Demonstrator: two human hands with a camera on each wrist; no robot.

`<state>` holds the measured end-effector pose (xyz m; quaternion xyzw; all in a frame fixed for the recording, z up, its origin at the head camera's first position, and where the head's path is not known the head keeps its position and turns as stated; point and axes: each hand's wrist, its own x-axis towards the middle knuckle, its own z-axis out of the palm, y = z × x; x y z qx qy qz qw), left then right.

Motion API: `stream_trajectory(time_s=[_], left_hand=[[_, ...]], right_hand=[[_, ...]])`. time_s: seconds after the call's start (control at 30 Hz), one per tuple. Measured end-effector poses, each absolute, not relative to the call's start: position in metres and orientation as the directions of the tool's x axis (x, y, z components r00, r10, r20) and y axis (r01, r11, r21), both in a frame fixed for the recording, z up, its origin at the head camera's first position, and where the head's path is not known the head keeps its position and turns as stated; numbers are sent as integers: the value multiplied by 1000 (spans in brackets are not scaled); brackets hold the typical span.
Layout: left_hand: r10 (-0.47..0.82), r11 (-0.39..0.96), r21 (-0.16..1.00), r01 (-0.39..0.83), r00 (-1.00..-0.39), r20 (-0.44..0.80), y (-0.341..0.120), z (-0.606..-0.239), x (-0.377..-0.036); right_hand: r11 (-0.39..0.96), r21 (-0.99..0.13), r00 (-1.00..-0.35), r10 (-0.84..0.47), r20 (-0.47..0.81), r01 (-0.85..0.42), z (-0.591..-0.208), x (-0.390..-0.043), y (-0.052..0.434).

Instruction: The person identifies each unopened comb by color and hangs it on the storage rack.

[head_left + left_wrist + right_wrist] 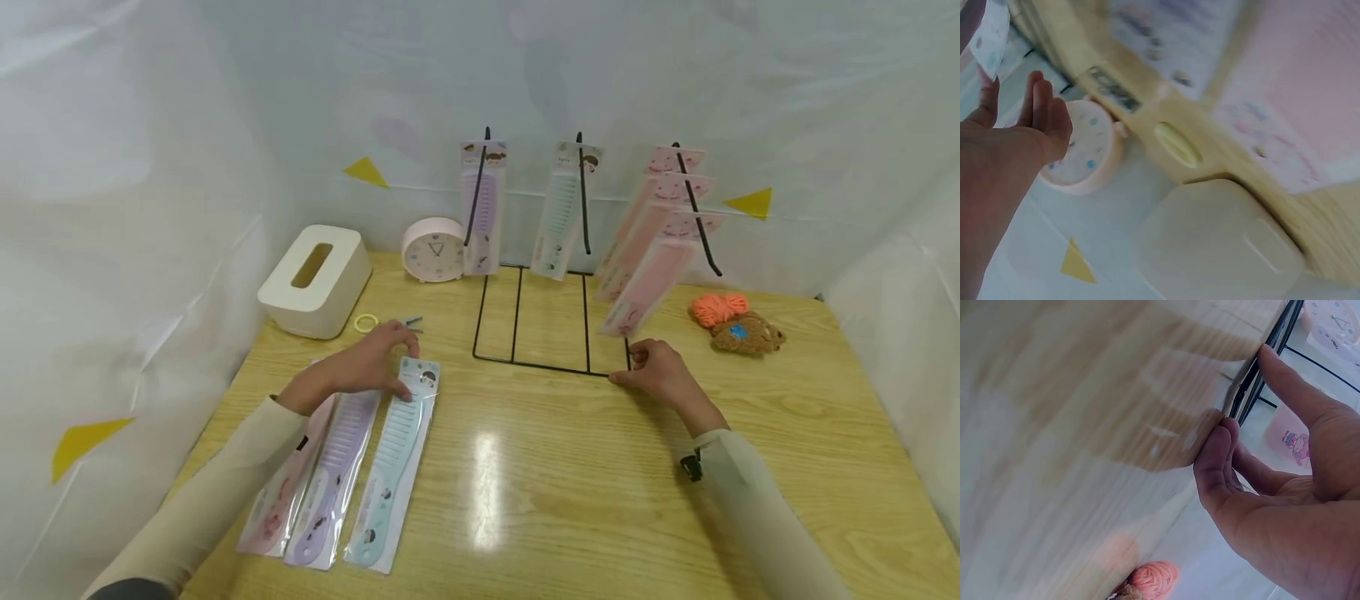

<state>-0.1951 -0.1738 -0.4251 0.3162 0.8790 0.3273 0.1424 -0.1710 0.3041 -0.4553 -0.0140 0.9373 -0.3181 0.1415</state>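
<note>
My left hand (367, 362) pinches the top end of a packaged teal comb (393, 454) at the left of the table; in the left wrist view the package's corner (991, 44) shows at the fingertips. Beside it lie a packaged purple comb (333, 492) and a packaged pink comb (277, 508), partly under my left forearm. My right hand (660, 375) grips the front right corner of a black wire display rack (551, 367), thumb at the front bar. Packaged combs hang from its three hooks: one purple (483, 208), one teal (558, 212), several pink (652, 283).
A white tissue box (330, 292) and a round pink clock (433, 250) stand at the back left. Near my left hand lie a yellow ring (366, 323) and a small grey item (412, 323). Orange yarn (718, 310) and a brown knitted piece (750, 335) lie at the right.
</note>
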Motion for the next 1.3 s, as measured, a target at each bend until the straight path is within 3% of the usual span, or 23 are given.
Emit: stream_trajectory(time_s=[0.13,0.27,0.6,0.87,1.3], left_hand=[[642,420,873,248,-761,-93,-165,-401,-198],[632,250,965,84,-769,-97,-152,-383,-196],[451,242,945,220,-888,91,-80,-353,-170],[378,81,934,349,-878,295,-21,-324,-164],[307,72,917,391,-884,353,18,-305,-183]], right_hand=[[793,-606,-961,-115,-251,63,-455,-171,306],[788,-613,-962,-119,-247,61,-455,-171,306],[787,-615,-964,-125,-234,47,-460,-173,307],[783,-620,-964,-121,-236,54,-460,-172,307],[785,-619,-971,-118,-207,37,-464,-173,308]])
